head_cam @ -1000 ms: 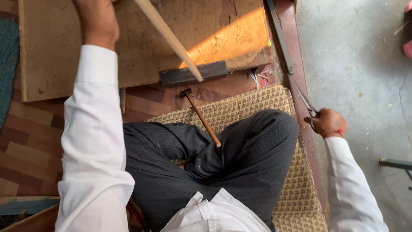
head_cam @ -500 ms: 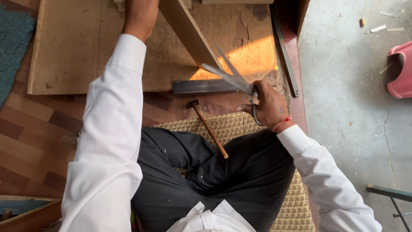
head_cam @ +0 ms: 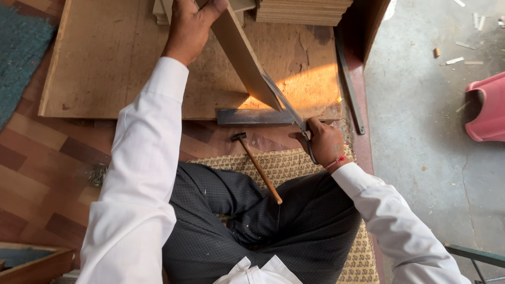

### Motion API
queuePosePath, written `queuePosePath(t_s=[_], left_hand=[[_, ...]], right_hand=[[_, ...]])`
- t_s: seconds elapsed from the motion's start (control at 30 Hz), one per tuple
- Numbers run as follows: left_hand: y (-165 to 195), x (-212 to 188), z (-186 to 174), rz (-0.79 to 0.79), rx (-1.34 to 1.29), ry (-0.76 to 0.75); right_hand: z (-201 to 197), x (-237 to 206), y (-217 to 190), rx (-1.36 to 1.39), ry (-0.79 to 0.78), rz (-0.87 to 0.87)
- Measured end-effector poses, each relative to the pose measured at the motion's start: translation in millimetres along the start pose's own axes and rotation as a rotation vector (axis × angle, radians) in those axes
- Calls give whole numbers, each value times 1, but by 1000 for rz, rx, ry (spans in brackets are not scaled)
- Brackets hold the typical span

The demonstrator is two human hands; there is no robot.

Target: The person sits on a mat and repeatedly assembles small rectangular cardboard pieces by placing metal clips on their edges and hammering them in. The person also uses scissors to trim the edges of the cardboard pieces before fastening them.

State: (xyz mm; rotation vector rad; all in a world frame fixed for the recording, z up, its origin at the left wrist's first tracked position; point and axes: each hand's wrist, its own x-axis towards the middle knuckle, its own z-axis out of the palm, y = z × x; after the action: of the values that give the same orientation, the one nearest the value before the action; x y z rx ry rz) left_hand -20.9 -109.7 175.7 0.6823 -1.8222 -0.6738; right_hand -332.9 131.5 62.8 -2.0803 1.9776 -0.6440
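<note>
A hammer lies idle across the woven mat, just short of the plywood board's near edge. At that edge, the right hand has its fingers closed around the handles of the shears, blades laid along the wooden strip. Farther off, the left hand clamps the strip's far end, apparently steadying it tilted, its low end by a dark metal bar.

Floor-level carpentry workshop: plywood board, hammer, stacked sheets, wood scraps.
</note>
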Motion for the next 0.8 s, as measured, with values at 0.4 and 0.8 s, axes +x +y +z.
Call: queuePosePath(t_s=[0.4, 0.8], left_hand=[[29, -12, 21, 57, 12, 73], [55, -16, 24, 68, -20, 79]], right_hand=[[-14, 31, -46, 58, 88, -209], [11, 24, -32, 160, 52, -95]])
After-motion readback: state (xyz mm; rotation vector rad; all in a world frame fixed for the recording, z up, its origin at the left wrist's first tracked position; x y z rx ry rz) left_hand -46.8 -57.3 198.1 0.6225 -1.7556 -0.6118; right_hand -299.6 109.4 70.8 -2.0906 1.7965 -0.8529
